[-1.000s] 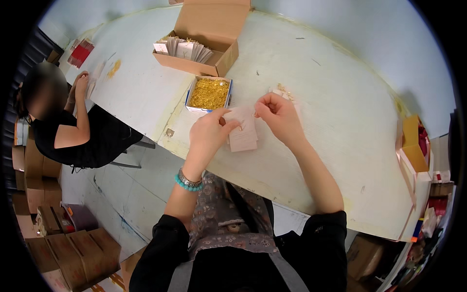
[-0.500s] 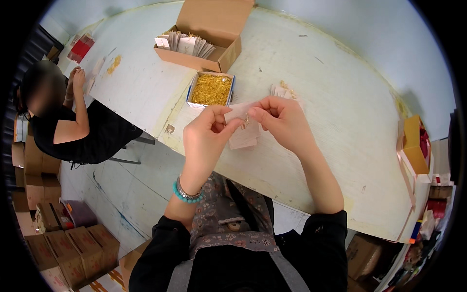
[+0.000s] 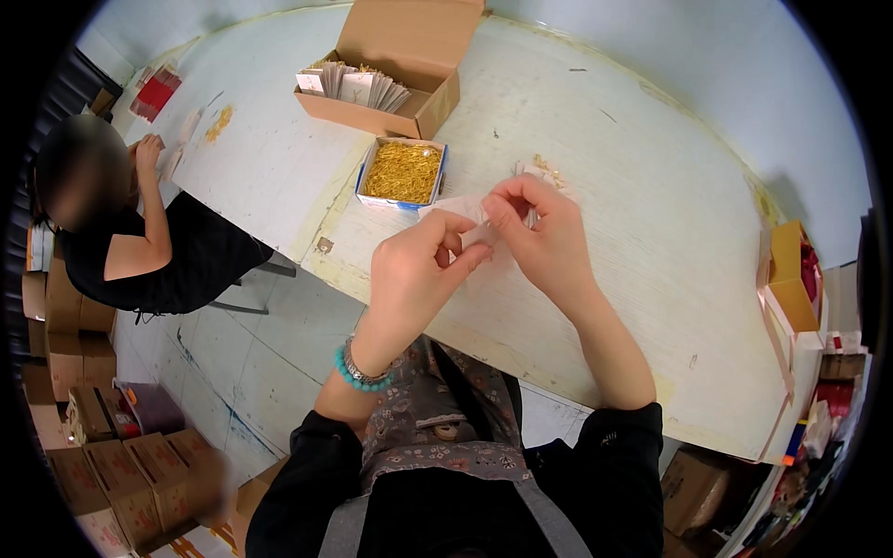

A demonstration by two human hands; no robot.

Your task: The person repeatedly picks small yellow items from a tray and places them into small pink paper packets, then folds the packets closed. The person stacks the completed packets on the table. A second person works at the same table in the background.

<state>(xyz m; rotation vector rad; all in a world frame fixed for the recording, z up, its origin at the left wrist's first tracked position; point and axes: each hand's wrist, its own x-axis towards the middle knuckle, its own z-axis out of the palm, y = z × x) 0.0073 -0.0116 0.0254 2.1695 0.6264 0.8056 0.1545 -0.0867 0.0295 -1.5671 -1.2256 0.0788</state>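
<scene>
A small pale card (image 3: 476, 236) is held over the near part of the table. My left hand (image 3: 405, 279) pinches its left side between thumb and fingers. My right hand (image 3: 549, 242) is closed at the card's other end, thumb against forefinger; any small piece there is hidden. More pale cards (image 3: 454, 205) lie on the table just behind my hands, partly covered by them. Beyond my left hand stands a small blue-and-white box (image 3: 393, 202) filled with fine gold-coloured metal pieces (image 3: 404, 171).
Behind it, an open brown carton (image 3: 363, 116) holds a row of cards (image 3: 358, 88). Loose gold-coloured bits (image 3: 547, 169) lie past my right hand. A co-worker (image 3: 139, 232) sits at the left. A yellow box (image 3: 793, 279) stands at the right edge. Cartons (image 3: 139, 484) are stacked on the floor.
My left hand has moved right, closer to my right hand. The held card is now tilted and mostly covered by fingers; a small gold-coloured piece seen between the hands before is now hidden.
</scene>
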